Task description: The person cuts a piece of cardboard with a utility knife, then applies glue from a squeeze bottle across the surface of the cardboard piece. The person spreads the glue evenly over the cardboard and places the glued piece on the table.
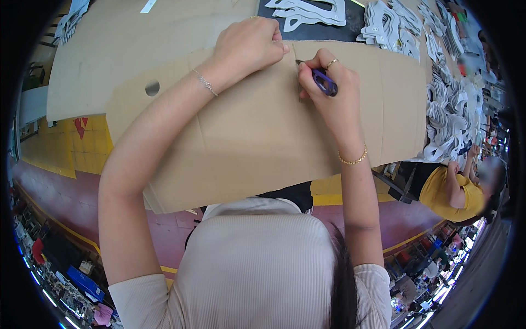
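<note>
A large brown cardboard sheet (257,131) lies in front of me, its near part reaching past the table edge toward my body. My left hand (249,46) rests at its far edge, fingers curled under and closed; whatever they may hold is hidden. To its right, my right hand (337,82) is closed around a purple tool (324,82) with a loop-shaped handle and a dark pointed tip. That tip meets the cardboard near the far edge. A short dark line runs down the sheet beside my right fingers; whether it is a cut or a crease I cannot tell.
Grey-white flat cut pieces (309,12) lie on a black mat (350,34) beyond the sheet. Several more piles (449,109) fill the table's right side. A person in a yellow top (452,189) is close by on the right. A round hole (152,88) pierces the cardboard at left.
</note>
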`<state>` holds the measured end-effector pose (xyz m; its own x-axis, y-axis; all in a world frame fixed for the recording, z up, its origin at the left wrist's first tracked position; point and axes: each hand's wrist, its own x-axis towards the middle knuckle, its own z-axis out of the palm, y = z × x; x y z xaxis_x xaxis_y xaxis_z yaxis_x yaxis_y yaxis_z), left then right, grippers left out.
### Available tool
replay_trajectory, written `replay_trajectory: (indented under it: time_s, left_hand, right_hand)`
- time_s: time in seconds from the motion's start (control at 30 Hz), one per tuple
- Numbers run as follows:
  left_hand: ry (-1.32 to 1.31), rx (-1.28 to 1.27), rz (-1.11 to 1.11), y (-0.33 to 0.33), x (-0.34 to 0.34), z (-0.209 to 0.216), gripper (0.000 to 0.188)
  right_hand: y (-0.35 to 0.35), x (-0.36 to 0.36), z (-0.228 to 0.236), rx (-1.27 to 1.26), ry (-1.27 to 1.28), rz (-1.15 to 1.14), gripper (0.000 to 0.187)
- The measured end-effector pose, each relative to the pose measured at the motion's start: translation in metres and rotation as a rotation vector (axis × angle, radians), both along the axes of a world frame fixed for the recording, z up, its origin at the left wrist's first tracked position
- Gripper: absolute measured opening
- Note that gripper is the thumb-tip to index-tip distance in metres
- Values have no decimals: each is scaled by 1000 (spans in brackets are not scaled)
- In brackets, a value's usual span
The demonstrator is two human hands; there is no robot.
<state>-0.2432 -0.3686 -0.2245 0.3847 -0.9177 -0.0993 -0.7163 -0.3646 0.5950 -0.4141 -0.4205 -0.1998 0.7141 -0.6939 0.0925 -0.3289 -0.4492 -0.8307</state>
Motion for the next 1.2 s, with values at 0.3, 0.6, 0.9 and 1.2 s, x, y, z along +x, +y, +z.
replay_trajectory:
  time_s: [0.3,0.6,0.9,1.2]
  left_hand:
    - [-41,-25,-34,2,-1,-3,31]
    - [-45,-106,7,-7,13,-5,37]
    - [-198,-137,35,-15,12,7,46]
    - [-149,-69,36,-15,11,12,50]
  right_hand:
    - [33,-31,1,14,48,-62,16]
    - [38,-39,-15,-84,-15,-162,18]
    - [20,-21,-23,-102,-64,-65,20]
    - [70,-82,-14,-34,47,-132,24]
